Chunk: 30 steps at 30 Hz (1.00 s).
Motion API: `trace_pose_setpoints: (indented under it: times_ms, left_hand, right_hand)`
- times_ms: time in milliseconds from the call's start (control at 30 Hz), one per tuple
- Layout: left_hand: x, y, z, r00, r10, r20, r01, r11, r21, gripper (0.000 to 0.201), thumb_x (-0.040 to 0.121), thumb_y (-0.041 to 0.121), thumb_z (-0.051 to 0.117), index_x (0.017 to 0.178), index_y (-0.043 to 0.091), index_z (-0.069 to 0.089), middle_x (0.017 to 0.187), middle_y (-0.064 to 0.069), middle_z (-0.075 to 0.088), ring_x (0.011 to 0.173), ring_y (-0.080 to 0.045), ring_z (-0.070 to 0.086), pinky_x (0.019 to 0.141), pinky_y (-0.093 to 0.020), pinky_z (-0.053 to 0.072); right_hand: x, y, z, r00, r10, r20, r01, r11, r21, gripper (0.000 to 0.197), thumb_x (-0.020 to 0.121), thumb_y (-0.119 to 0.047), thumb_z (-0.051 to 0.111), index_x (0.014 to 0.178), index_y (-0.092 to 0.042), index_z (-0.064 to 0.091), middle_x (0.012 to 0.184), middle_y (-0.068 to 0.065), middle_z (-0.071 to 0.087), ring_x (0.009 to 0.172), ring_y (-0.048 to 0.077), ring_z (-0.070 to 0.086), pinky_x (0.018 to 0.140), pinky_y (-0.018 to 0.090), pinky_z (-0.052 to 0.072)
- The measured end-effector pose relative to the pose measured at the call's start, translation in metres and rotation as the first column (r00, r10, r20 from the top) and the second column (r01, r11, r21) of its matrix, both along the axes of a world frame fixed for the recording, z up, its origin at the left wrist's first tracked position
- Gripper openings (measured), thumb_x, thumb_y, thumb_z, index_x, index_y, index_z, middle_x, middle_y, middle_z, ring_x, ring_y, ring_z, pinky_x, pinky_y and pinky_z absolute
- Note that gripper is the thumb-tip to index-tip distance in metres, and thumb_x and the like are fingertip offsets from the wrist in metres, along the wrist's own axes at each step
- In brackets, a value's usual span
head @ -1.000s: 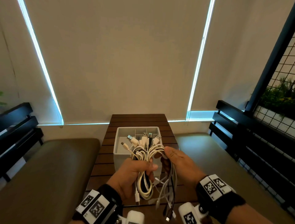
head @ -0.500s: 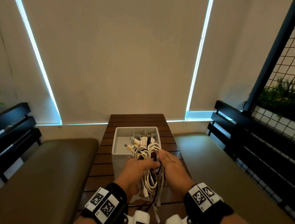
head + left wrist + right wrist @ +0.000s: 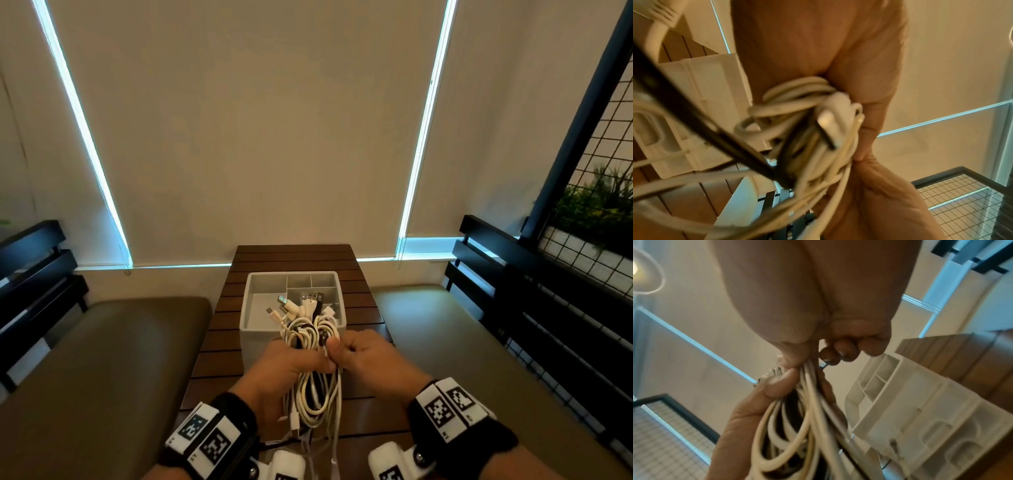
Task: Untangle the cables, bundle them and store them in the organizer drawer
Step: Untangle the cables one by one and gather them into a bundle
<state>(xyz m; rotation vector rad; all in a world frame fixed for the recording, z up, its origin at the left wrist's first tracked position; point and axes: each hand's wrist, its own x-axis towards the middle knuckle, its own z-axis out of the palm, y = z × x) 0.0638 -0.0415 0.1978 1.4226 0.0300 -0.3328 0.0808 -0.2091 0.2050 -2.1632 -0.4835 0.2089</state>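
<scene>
A tangle of white and black USB cables (image 3: 313,346) hangs in front of me, just before the white organizer drawer (image 3: 255,325) on the slatted wooden table (image 3: 294,255). My left hand (image 3: 291,363) grips the middle of the bundle (image 3: 797,116), loops hanging below it and plugs sticking up over the drawer. My right hand (image 3: 346,353) pinches cable strands (image 3: 807,382) at the bundle's right side, thumb beside the left thumb. The drawer (image 3: 900,410) has several compartments, which look bare.
Padded benches (image 3: 102,359) flank the table on both sides, the right bench (image 3: 428,325) backed by black slats (image 3: 513,308). A wire grid with plants (image 3: 596,205) stands at the far right. Drawn blinds (image 3: 260,120) fill the wall ahead.
My right hand has closed in from an open reach to a pinch on the strands. Both hands and the bundle have dropped slightly, closer to the drawer's near edge.
</scene>
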Motion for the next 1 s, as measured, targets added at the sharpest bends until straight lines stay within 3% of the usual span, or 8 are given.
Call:
trace_pose_setpoints:
  times_ms: [67, 167, 267, 333, 433, 567, 800, 1000]
  left_hand:
    - [0.000, 0.002, 0.000, 1.000, -0.021, 0.000, 0.021, 1.000, 0.002, 0.023, 0.074, -0.010, 0.067, 0.096, -0.007, 0.072, 0.089, -0.022, 0.073, 0.076, -0.028, 0.071, 0.062, -0.029, 0.055]
    - [-0.002, 0.003, -0.003, 0.998, -0.069, 0.011, 0.069, 0.997, -0.026, 0.028, 0.073, -0.010, 0.068, 0.100, -0.005, 0.071, 0.100, -0.027, 0.070, 0.089, -0.036, 0.069, 0.074, -0.035, 0.057]
    - [-0.004, 0.001, -0.004, 0.992, -0.120, 0.035, 0.123, 0.986, -0.111, 0.038, 0.068, -0.008, 0.072, 0.105, -0.004, 0.071, 0.107, -0.029, 0.069, 0.101, -0.042, 0.066, 0.085, -0.039, 0.057]
    - [-0.003, 0.001, -0.001, 0.986, -0.150, 0.072, 0.158, 0.979, -0.129, 0.030, 0.065, -0.007, 0.072, 0.094, 0.000, 0.074, 0.093, -0.022, 0.072, 0.087, -0.033, 0.071, 0.076, -0.036, 0.058]
    - [-0.003, 0.000, 0.001, 0.977, -0.186, 0.101, 0.202, 0.963, -0.179, 0.026, 0.067, -0.013, 0.069, 0.081, 0.007, 0.075, 0.077, -0.010, 0.072, 0.071, -0.018, 0.071, 0.065, -0.027, 0.054]
    - [-0.001, -0.003, -0.001, 0.985, -0.160, 0.070, 0.170, 0.970, -0.175, 0.025, 0.064, -0.013, 0.067, 0.084, 0.001, 0.074, 0.078, -0.017, 0.072, 0.069, -0.025, 0.070, 0.068, -0.034, 0.057]
    - [0.000, -0.007, -0.001, 0.991, -0.072, 0.111, 0.078, 0.996, -0.051, 0.026, 0.077, -0.010, 0.067, 0.102, -0.009, 0.067, 0.088, -0.023, 0.071, 0.075, -0.027, 0.070, 0.064, -0.031, 0.056]
    - [0.000, -0.006, -0.003, 0.993, -0.070, 0.092, 0.069, 0.997, 0.016, 0.034, 0.072, -0.009, 0.074, 0.105, -0.005, 0.066, 0.089, -0.019, 0.071, 0.075, -0.027, 0.068, 0.065, -0.032, 0.055]
  right_hand:
    - [0.000, -0.001, 0.009, 0.997, 0.040, 0.058, -0.035, 0.996, -0.087, 0.040, 0.097, -0.042, 0.046, 0.075, -0.017, 0.067, 0.072, 0.008, 0.064, 0.063, 0.007, 0.051, 0.060, 0.020, 0.040]
    - [0.000, -0.002, 0.021, 0.987, 0.100, 0.125, -0.078, 0.982, -0.170, 0.044, 0.092, -0.035, 0.060, 0.049, -0.028, 0.054, 0.048, -0.009, 0.053, 0.045, 0.002, 0.044, 0.048, 0.012, 0.031]
    - [-0.001, -0.003, 0.027, 0.985, 0.079, 0.155, -0.068, 0.995, -0.078, 0.047, 0.085, -0.026, 0.070, 0.043, -0.029, 0.050, 0.042, -0.016, 0.051, 0.042, 0.000, 0.046, 0.047, 0.010, 0.031]
    - [-0.003, -0.002, 0.029, 0.991, 0.028, 0.129, -0.031, 0.999, 0.020, 0.047, 0.081, -0.019, 0.075, 0.040, -0.031, 0.055, 0.043, -0.019, 0.053, 0.043, -0.003, 0.050, 0.046, 0.008, 0.034]
    - [-0.003, -0.002, 0.028, 0.998, -0.049, 0.045, 0.040, 0.981, 0.188, 0.030, 0.068, -0.016, 0.085, 0.052, -0.029, 0.063, 0.054, -0.013, 0.065, 0.055, -0.002, 0.061, 0.053, 0.015, 0.047]
    - [0.003, 0.000, 0.016, 0.986, -0.166, 0.013, 0.157, 0.952, 0.264, 0.035, 0.059, -0.018, 0.090, 0.054, -0.024, 0.056, 0.062, 0.005, 0.064, 0.058, 0.019, 0.061, 0.056, 0.035, 0.051]
    - [0.000, -0.002, 0.017, 0.995, -0.059, -0.086, 0.081, 0.956, 0.281, 0.021, 0.089, -0.006, 0.064, 0.070, -0.007, 0.056, 0.056, 0.010, 0.063, 0.044, 0.015, 0.060, 0.045, 0.025, 0.049]
    - [0.010, -0.007, 0.017, 0.986, -0.168, 0.014, 0.155, 0.935, 0.318, 0.035, 0.063, 0.009, 0.080, 0.075, -0.017, 0.061, 0.063, 0.001, 0.067, 0.055, 0.016, 0.063, 0.051, 0.031, 0.051]
